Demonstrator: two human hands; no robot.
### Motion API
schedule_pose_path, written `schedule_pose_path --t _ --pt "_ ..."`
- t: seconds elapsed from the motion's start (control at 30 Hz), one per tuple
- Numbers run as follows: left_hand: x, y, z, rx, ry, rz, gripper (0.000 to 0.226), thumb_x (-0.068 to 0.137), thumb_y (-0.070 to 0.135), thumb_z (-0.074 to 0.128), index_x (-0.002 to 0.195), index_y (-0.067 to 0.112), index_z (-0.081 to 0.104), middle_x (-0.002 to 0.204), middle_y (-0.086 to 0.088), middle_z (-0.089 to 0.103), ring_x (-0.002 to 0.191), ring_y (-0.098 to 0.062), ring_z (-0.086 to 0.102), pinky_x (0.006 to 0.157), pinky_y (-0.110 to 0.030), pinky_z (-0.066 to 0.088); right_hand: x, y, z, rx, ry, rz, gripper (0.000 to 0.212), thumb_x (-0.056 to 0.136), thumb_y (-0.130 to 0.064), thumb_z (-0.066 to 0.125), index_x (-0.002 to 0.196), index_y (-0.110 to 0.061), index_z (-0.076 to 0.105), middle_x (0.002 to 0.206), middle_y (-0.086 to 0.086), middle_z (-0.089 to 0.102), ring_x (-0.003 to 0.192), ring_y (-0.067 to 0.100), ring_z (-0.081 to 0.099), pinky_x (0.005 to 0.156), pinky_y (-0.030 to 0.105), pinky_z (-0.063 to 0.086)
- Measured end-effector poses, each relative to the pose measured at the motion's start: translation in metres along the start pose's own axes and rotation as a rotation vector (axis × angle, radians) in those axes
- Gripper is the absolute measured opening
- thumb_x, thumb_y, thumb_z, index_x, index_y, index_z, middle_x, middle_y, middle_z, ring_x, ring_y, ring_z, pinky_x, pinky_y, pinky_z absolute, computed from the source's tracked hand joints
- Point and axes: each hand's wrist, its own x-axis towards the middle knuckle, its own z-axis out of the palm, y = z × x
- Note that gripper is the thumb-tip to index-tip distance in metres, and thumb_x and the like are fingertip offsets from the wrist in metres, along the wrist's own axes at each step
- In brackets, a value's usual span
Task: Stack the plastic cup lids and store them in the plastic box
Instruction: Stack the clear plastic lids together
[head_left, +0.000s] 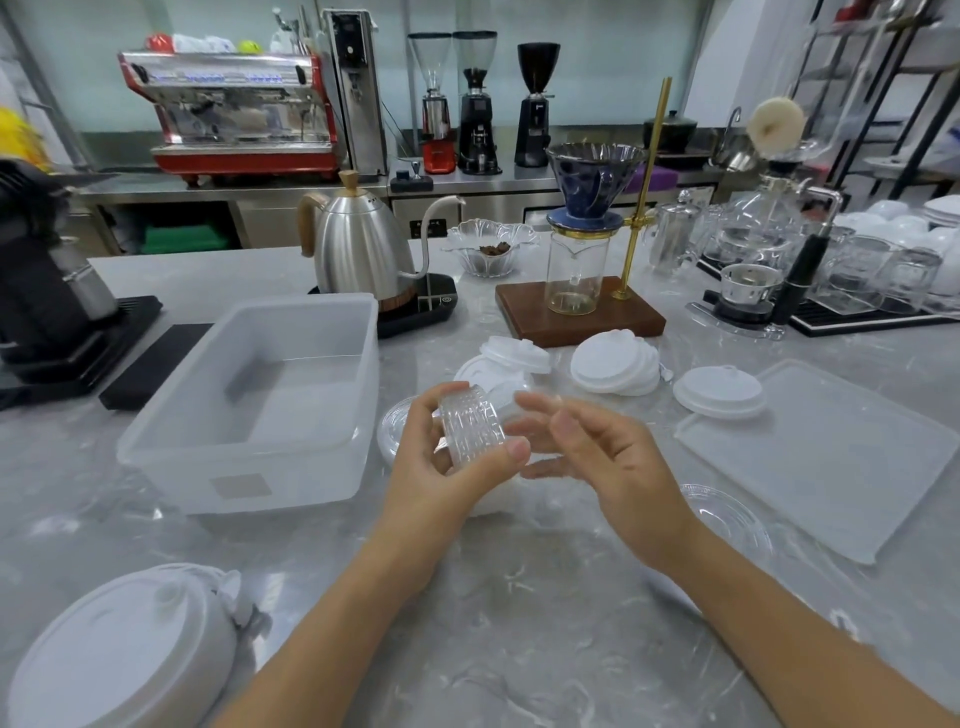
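My left hand (441, 462) grips a stack of clear plastic lids (472, 428) on edge above the counter. My right hand (587, 447) hovers just right of the stack, fingers spread and holding nothing. The translucent plastic box (311, 457) stands empty to the left of my hands. White lids lie loose behind my hands (498, 366), in a pile (615, 366), and singly (719, 392). One clear lid (392, 426) lies by the box, and another clear lid (732, 519) lies under my right wrist. A stack of white lids (124, 654) sits at the near left.
The box's flat cover (831, 467) lies at the right. A kettle on a scale (363, 249), a pour-over stand on a wooden base (582, 312) and glassware (857, 270) line the back. A black grinder (41, 270) and mat stand at the far left.
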Motion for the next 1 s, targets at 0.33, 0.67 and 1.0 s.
schedule_pose_path --t 0.33,0.67,1.0 --pt "0.000 0.000 -0.003 0.034 0.032 0.045 0.070 0.059 0.038 0.093 0.119 0.045 0.057 0.109 -0.009 0.077 0.100 -0.039 0.075 0.086 -0.055 0.063 -0.008 0.013 0.009 0.026 -0.344 0.090 0.057 0.098 -0.060 0.033 0.132 -0.025 0.062 0.137 -0.007 0.063 0.135 0.013 0.051 0.109 0.020 0.038" --pt "-0.007 0.004 -0.004 0.002 -0.004 -0.007 0.068 0.053 0.042 0.092 0.114 0.047 0.063 0.105 0.012 0.074 0.103 -0.022 0.073 0.090 -0.061 0.060 -0.019 -0.008 -0.043 -0.615 0.089 -0.008 0.029 0.097 -0.022 0.060 0.125 -0.030 0.063 0.117 -0.017 0.069 0.112 -0.004 0.062 0.103 0.029 0.047" --pt "-0.010 0.004 0.002 0.043 -0.043 -0.019 0.073 0.054 0.045 0.090 0.120 0.046 0.060 0.104 0.015 0.073 0.103 -0.022 0.073 0.092 -0.058 0.060 -0.073 -0.020 -0.105 -1.206 -0.240 0.230 0.096 0.069 -0.080 0.060 0.150 -0.040 0.030 0.143 -0.032 0.031 0.133 -0.008 0.030 0.111 0.016 0.023"
